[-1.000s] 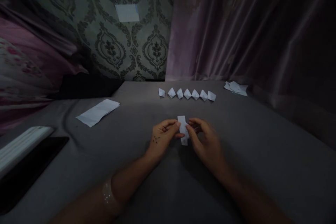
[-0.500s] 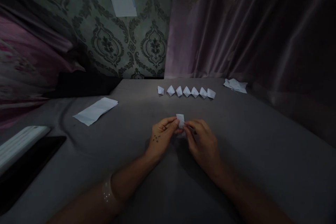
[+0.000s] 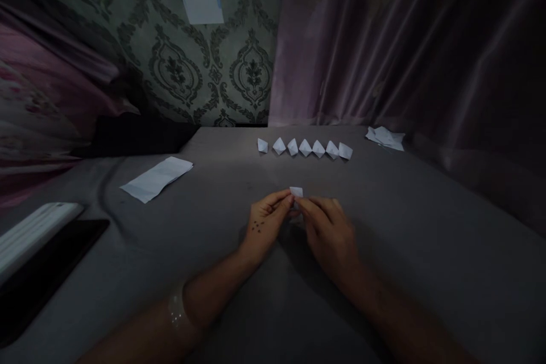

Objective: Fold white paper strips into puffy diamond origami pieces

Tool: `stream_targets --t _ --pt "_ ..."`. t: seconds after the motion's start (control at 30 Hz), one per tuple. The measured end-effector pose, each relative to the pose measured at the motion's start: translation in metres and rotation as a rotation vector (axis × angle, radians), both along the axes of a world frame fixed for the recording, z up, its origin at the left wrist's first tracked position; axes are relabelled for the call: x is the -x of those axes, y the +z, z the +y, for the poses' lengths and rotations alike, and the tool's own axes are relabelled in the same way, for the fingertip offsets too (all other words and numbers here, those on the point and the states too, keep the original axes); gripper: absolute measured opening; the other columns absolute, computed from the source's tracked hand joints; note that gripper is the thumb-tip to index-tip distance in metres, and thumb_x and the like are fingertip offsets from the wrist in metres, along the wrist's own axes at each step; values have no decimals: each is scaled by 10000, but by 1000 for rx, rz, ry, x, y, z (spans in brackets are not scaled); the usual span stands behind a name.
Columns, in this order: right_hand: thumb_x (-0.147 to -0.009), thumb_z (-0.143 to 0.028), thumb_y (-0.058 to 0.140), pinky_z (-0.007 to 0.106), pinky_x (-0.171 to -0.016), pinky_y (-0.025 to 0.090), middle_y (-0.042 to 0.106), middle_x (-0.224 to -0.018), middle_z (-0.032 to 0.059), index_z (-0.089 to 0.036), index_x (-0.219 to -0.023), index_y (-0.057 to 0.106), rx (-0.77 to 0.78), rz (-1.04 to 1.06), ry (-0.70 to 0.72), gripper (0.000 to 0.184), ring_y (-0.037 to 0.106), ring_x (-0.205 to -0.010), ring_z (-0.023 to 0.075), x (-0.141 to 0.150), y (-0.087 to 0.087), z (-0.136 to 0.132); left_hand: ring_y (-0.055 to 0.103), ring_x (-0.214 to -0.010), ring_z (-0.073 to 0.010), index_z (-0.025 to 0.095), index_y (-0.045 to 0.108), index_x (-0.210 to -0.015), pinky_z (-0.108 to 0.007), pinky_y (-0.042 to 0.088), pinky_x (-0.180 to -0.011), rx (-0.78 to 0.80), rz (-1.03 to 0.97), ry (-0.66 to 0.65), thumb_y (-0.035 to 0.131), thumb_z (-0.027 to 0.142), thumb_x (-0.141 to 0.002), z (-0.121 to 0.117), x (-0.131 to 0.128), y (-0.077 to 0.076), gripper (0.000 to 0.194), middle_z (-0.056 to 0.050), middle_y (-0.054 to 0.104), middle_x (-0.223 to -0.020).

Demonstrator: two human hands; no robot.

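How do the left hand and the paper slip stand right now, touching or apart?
Touching: the head view shows the left hand holding the paper slip, thumb and fingertip meeting at the slip's left edge.

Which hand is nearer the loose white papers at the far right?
Right: the right hand is in front and left of the papers; the left hand is farther off to their left.

Dim room, damask-patterned wall [image 3: 213, 74], pinkish curtain [image 3: 298, 68] alongside.
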State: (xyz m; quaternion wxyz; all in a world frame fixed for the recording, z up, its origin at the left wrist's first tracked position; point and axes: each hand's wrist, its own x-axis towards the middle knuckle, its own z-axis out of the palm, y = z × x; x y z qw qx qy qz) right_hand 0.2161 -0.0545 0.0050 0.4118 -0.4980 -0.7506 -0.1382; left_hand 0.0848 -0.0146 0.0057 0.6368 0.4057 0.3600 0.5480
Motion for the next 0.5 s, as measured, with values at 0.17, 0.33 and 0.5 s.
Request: stream_targets --t 0.17,0.33,0.5 --pt "-930 -131 462 348 -755 524 665 -987 83 -248 -1269 592 15 -16 -7 381 589 -842 193 -2 -2 1 700 -844 -197 163 766 -941 -316 593 -771 5 4 -7 778 333 -709 -1 0 -1 287 -70 752 -924" --pt "-927 -97 451 332 -717 517 647 -953 87 -216 -1315 557 14 -62 -7 420 566 -817 188 -1 -3 2 696 -879 -206 184 772 -949 -318 596 -771 -20 10 -12 765 317 -724 -2 0 1 261 -66 754 -949" --pt "-928 -99 451 333 -728 517 643 -946 82 -224 -1347 531 20 -67 -6 444 562 -822 186 0 -4 3 697 -884 -212 190 775 -950 -327 593 -780 -21 25 0 759 317 -728 -1 0 0 256 -63 756 -947"
